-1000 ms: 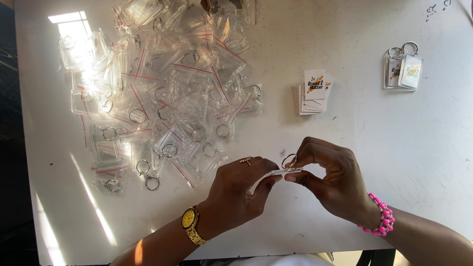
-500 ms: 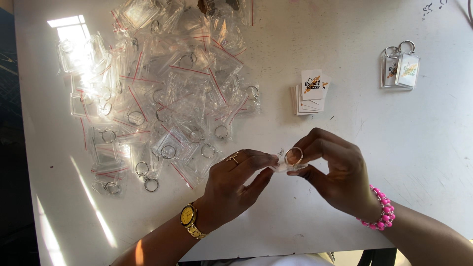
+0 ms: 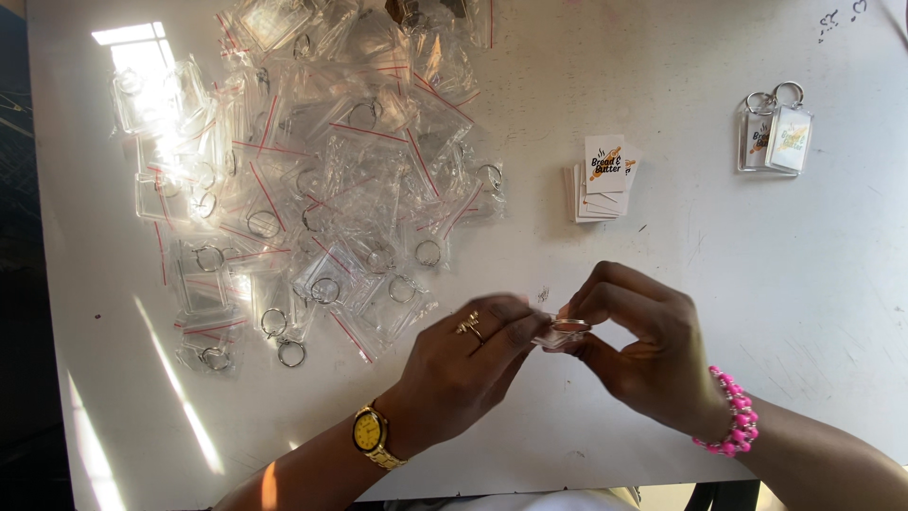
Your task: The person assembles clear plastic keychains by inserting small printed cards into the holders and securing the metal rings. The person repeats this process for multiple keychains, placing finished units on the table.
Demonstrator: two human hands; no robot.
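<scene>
Both my hands meet over the front middle of a white table (image 3: 776, 284). Between their fingertips is a small clear plastic keychain (image 3: 560, 333) with a metal ring. My left hand (image 3: 463, 374), with a gold ring and a gold watch at the wrist, pinches its left end. My right hand (image 3: 638, 345), with a pink bead bracelet at the wrist, grips its right side from above and below. Most of the keychain is hidden by the fingers.
A big heap of clear bagged keychains (image 3: 312, 180) with red seal strips covers the left and back of the table. A small stack of printed cards (image 3: 601, 180) lies at the middle right. Two filled keychains (image 3: 776, 132) lie at the far right.
Both hands have shifted slightly right and up while turning the keychain; its ring now lies flat between the fingertips instead of standing up above them.
</scene>
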